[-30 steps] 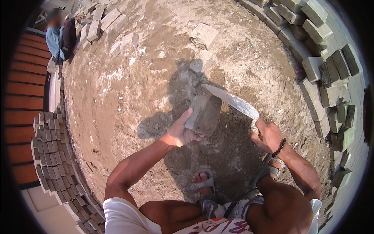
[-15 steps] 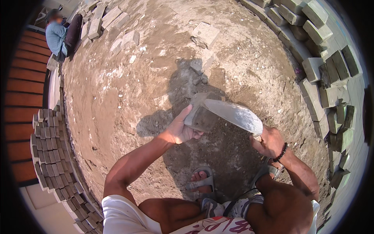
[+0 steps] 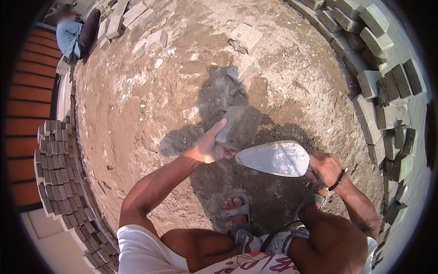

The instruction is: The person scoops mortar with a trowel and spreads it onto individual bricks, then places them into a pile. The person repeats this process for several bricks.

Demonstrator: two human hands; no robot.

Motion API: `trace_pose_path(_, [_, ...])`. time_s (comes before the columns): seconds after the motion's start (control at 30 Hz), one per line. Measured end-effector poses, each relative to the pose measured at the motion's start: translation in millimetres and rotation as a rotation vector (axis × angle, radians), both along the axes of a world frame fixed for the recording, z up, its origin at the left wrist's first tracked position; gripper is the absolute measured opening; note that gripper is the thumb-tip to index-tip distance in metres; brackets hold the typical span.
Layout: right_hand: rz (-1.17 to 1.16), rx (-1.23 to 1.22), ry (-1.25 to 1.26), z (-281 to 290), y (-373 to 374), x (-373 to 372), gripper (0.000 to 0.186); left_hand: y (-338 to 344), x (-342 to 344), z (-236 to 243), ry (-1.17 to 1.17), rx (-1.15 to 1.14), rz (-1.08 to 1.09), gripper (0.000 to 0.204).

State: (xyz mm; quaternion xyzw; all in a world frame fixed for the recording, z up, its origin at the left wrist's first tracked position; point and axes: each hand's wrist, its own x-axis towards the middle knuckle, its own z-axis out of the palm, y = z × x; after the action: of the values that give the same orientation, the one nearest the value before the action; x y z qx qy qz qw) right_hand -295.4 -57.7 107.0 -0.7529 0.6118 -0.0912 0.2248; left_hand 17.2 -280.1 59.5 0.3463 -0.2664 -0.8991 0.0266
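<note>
A grey, dirt-covered paving block is gripped by my left hand, thumb along its near left side and fingers beneath. The block is held above the soil in front of my feet. My right hand, with a dark beaded bracelet at the wrist, is wrapped round the handle of a trowel. The trowel's broad pale metal blade points left, its tip close to the block's lower edge; whether they touch I cannot tell. My fingers mostly hide the handle.
Bare uneven soil surrounds me. A large stack of paving blocks stands at left, beside an orange slatted gate. Loose blocks line the right edge. A broken slab lies ahead. Another person sits at far left.
The trowel blade has swung down from the block's far top side to its near lower edge. The block has turned, so more of its broad face shows.
</note>
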Motion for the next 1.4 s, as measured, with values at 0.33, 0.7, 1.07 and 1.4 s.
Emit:
trace_pose_path(0.33, [-0.116, 0.018, 0.007, -19, -13, -18, 0.031, -8, 7, -10, 0.07, 0.082, -0.115, 0.072])
trace_pose_path(0.7, [0.063, 0.016, -0.155, -4, 4, 24, 0.027, 3, 0, 3, 0.062, 0.188, -0.081, 0.073])
trace_pose_path(1.07, [-0.008, -0.064, -0.076, -9, -16, 27, 0.029, -1, -15, 13, -0.015, 0.116, 0.137, 0.081])
trace_pose_path(1.4, [-0.454, 0.127, -0.01, -56, -47, -31, 0.031, 12, -11, -3, 0.041, 0.029, -0.016, 0.073])
